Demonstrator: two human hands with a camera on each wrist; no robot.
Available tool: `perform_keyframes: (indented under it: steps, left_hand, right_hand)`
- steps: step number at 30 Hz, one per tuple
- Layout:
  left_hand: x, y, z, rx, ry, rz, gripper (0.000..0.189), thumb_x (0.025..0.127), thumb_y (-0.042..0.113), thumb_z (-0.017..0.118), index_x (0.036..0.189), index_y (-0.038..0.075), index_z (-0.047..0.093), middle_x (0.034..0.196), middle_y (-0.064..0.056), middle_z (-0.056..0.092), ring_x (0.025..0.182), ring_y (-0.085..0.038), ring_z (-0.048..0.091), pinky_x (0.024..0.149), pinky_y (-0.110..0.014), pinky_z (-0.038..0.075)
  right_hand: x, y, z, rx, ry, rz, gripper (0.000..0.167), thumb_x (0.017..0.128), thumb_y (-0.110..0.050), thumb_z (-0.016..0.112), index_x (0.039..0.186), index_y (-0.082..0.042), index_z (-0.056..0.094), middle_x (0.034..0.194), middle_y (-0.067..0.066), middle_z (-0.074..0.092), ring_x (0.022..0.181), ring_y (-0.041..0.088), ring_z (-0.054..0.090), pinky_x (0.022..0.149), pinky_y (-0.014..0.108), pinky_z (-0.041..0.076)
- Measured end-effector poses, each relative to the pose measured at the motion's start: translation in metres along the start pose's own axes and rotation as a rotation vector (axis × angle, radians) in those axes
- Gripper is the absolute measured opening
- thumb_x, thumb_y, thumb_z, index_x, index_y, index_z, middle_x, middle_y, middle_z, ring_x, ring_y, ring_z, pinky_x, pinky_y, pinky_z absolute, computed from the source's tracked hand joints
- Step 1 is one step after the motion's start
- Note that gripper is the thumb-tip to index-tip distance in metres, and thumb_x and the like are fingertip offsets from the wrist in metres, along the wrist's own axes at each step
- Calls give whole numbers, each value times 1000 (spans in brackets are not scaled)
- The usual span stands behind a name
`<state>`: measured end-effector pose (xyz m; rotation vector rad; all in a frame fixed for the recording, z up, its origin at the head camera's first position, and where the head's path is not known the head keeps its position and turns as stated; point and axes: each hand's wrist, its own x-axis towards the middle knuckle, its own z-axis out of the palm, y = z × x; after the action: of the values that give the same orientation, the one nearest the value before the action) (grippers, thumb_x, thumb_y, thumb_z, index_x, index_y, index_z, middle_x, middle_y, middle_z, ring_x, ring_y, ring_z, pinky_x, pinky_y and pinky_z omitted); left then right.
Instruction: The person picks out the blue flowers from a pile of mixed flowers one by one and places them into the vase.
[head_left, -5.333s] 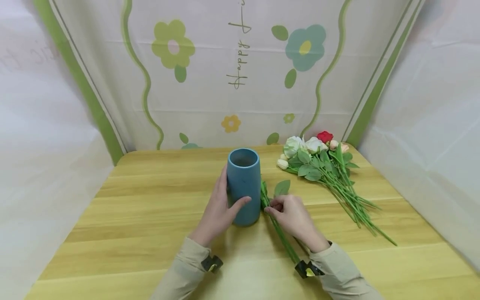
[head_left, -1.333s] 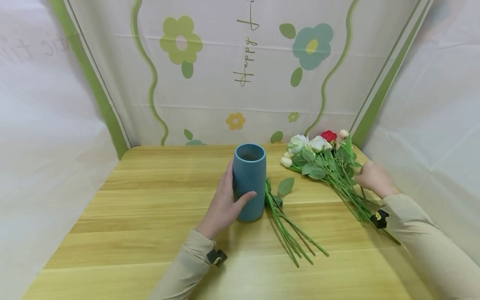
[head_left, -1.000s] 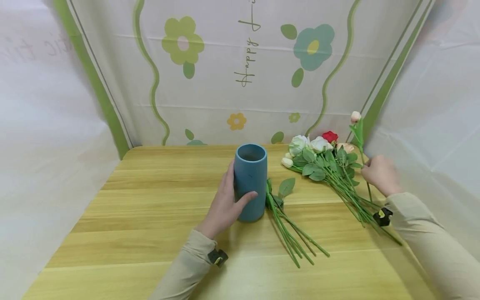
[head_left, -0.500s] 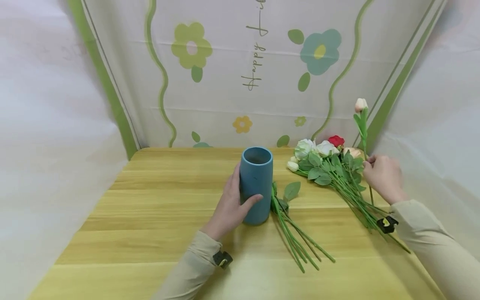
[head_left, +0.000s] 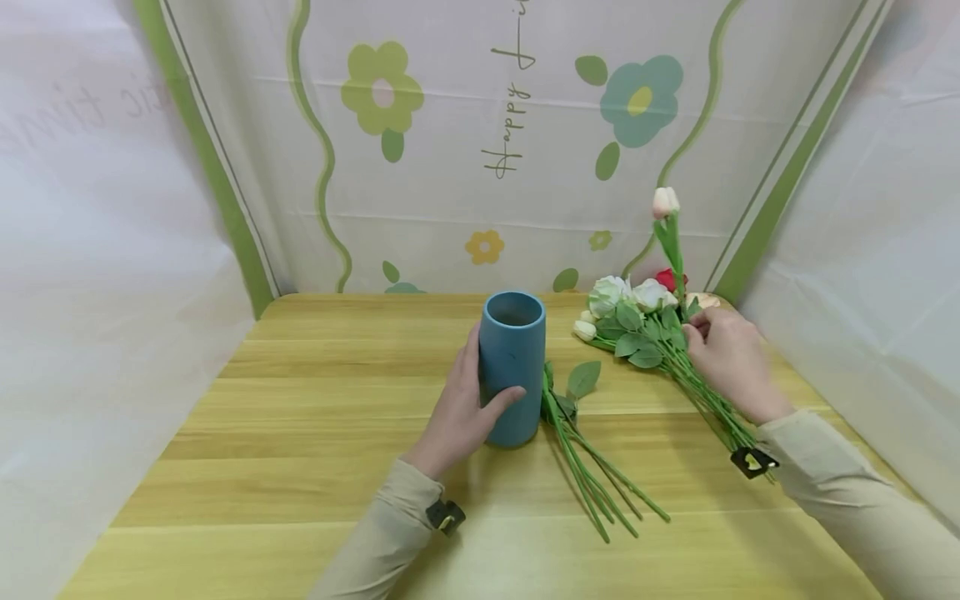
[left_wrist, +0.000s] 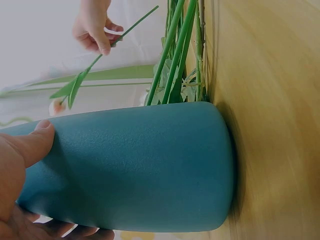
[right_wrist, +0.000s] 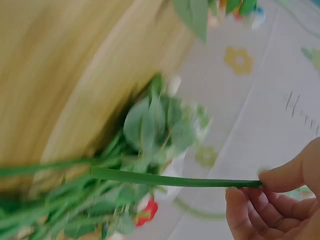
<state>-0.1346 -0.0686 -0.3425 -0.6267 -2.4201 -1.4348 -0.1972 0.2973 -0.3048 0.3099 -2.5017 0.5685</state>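
The right grip (head_left: pixel 727 362) pinches 1 tulip (head_left: pixel 665 204), rising above it. The tulip has just swung leftward across the bunch (head_left: pixel 632 342) beside that grip, so it looks free and nearer the vase (head_left: pixel 513 362), which the left grip (head_left: pixel 461 408) clasps.

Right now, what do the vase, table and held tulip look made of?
Vase: probably ceramic, matte blue with a fine texture; plastic is possible.
Table: wood or printed laminate, with visible grain and a soft sheen.
Tulip: perhaps plastic; its stem is smooth and evenly green.
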Motion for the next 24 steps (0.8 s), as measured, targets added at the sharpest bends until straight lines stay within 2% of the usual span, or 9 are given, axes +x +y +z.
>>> perform_keyframes:
  steps: [8, 14, 19, 24]
  left_hand:
    - [-1, 1, 0, -4, -4, -15, 98, 93, 35, 70, 159, 26, -2, 159, -7, 20, 141, -24, 28, 109, -52, 30]
    - [-1, 2, 0, -6, -3, -20, 98, 92, 35, 70, 159, 25, -1, 159, -8, 20, 141, -26, 27, 109, -52, 30]
    - [0, 2, 0, -10, -3, -30, 98, 92, 34, 71, 159, 24, -1, 159, -9, 20, 141, -25, 27, 109, -50, 30]
    - [0, 2, 1, -9, -5, -36, 98, 92, 34, 70, 159, 25, -1, 159, -8, 20, 141, -25, 26, 109, -51, 30]
  right_hand:
    - [-19, -34, 18, 77, -126, -64, 5, 91, 2, 64, 90, 7, 65, 74, 10, 62, 56, 17, 54, 49, 32, 47]
    - [-35, -54, 27, 127, -202, -75, 5, 92, -2, 67, 89, 2, 67, 72, 4, 62, 57, 13, 52, 51, 31, 45]
    - [-43, -64, 32, 173, -294, -53, 5, 93, -3, 67, 87, -3, 65, 73, 3, 62, 56, 12, 51, 53, 31, 46]
    - [-48, -71, 35, 202, -351, 8, 6, 92, -5, 68, 86, -4, 65, 72, -1, 61, 58, 12, 53, 56, 33, 46]
